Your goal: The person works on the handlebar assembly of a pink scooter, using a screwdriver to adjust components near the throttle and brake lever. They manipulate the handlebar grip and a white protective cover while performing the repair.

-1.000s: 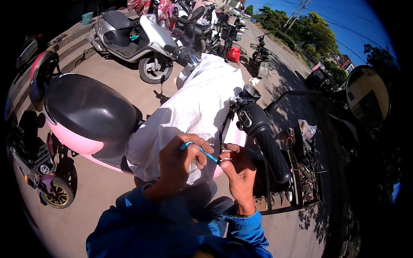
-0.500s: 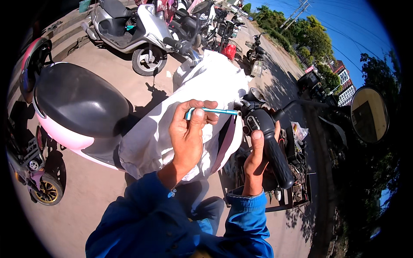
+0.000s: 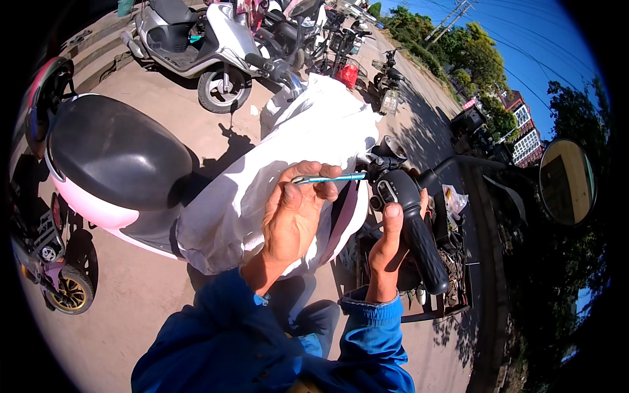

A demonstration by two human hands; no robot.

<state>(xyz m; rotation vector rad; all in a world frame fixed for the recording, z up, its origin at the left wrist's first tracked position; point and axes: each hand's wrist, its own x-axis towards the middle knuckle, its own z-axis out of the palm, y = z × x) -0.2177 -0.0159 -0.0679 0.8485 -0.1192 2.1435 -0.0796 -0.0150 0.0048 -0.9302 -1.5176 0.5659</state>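
Between the fingers of my left hand [image 3: 288, 226] lies a thin blue L-shaped socket wrench [image 3: 333, 177], its straight end pointing right toward the handlebar. My right hand [image 3: 385, 252] is closed around the scooter's black handlebar grip [image 3: 427, 259], thumb up beside the switch housing [image 3: 396, 190]; its other fingers are partly hidden behind the grip. The wrench tip is close to the brake lever mount; whether it touches I cannot tell. A white cloth [image 3: 255, 177] drapes over the front of the pink scooter, whose black seat [image 3: 118, 154] is on the left.
A round mirror [image 3: 569, 182] sticks out at the right on a black stem. Beyond the grip is a cart [image 3: 458, 281] loaded with parts. A silver scooter [image 3: 229, 39] and several other bikes stand farther off. Another wheel [image 3: 71, 289] is at the lower left.
The wrench has turned in my left fingers, so its bent end no longer hangs down the same way. My left fingers have opened out somewhat. My right hand stays on the grip.
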